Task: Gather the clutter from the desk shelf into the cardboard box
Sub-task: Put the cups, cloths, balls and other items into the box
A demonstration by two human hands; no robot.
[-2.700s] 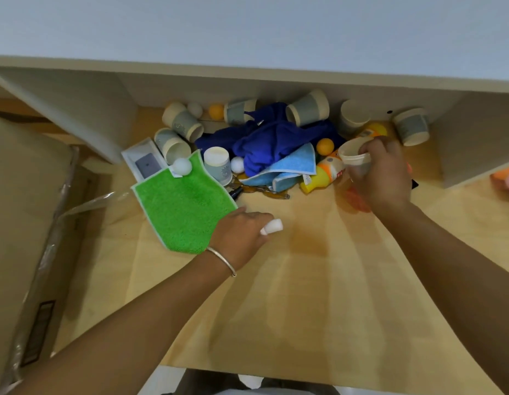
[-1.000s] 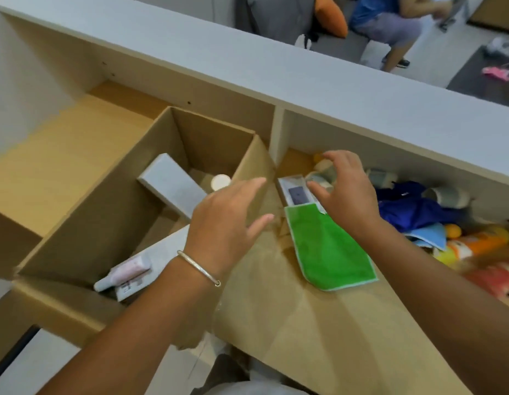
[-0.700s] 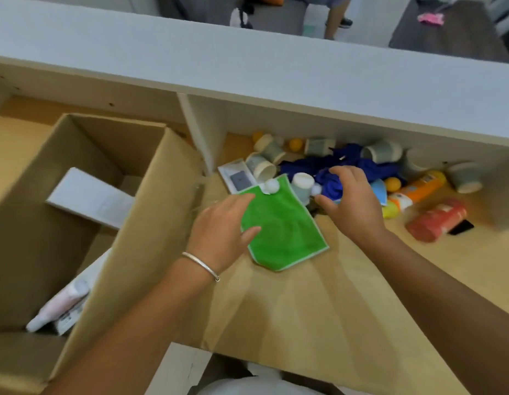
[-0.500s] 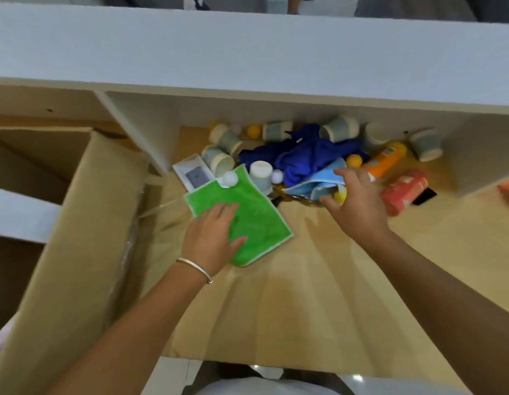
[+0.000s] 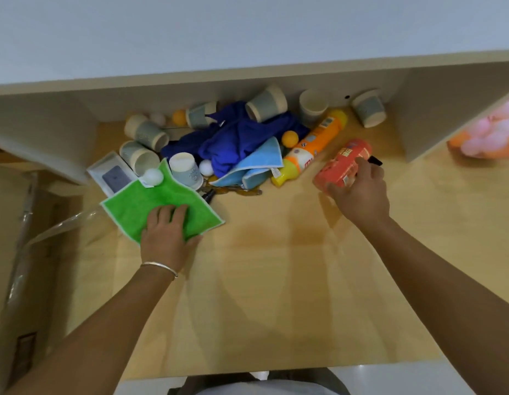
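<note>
Single view, head camera: worn on the person's head, looking steeply down and forward onto the desk (image 5: 276,280) from close above. Wide-angle, edges bent. Facing the shelf opening at 12 o'clock, its top board (image 5: 247,32) filling the upper band. Pile of clutter (image 5: 236,138) near centre, toward 12 o'clock. Left hand (image 5: 167,232) enters from 7 o'clock, right hand (image 5: 359,192) from 4 o'clock, both arms reaching away from the lens. Cardboard box (image 5: 16,252) cut off at 9 o'clock. Wearer's body at 6 o'clock. No second view to overlap
</note>
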